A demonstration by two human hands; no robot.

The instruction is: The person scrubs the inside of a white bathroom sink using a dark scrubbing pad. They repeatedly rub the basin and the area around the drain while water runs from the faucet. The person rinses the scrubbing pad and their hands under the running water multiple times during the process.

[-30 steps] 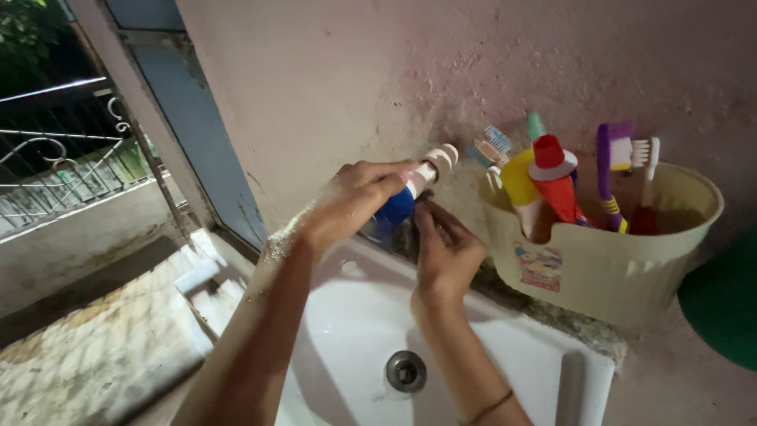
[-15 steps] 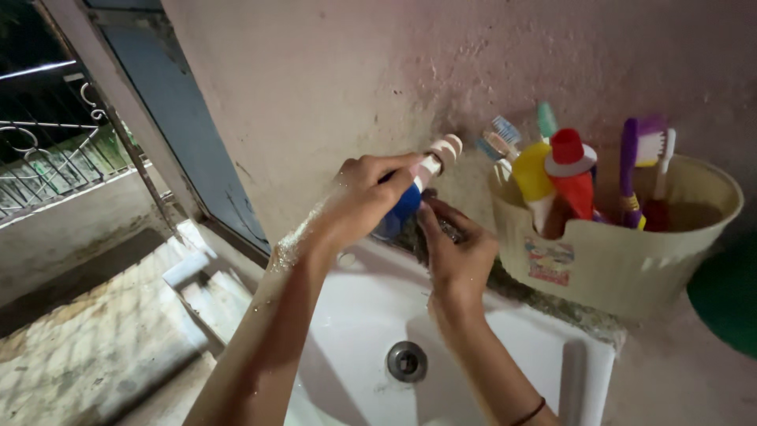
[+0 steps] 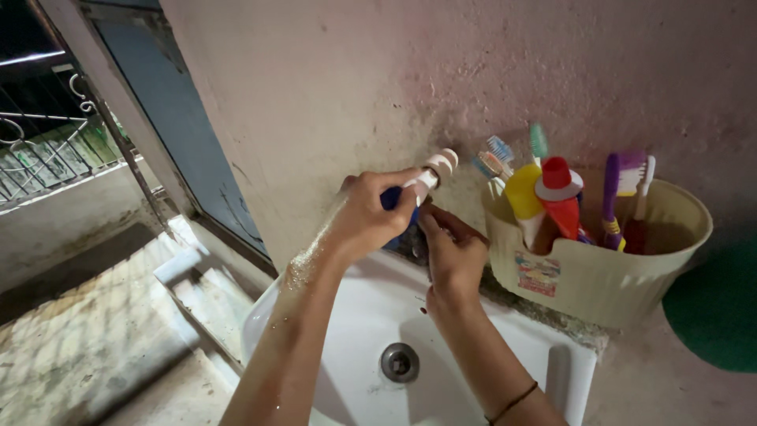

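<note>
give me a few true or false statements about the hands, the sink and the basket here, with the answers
1. The left hand grips a blue and white tube. True.
2. The right hand is down at the sink drain. False: it is raised just under the tube, close to the left hand, well above the drain.
3. The beige basket stands on the ledge to the right of the white sink. True.
4. The basket is empty. False: it holds toothbrushes, among them a purple toothbrush, and a red-capped tube.
5. A thin band sits on the right forearm. True.
</note>
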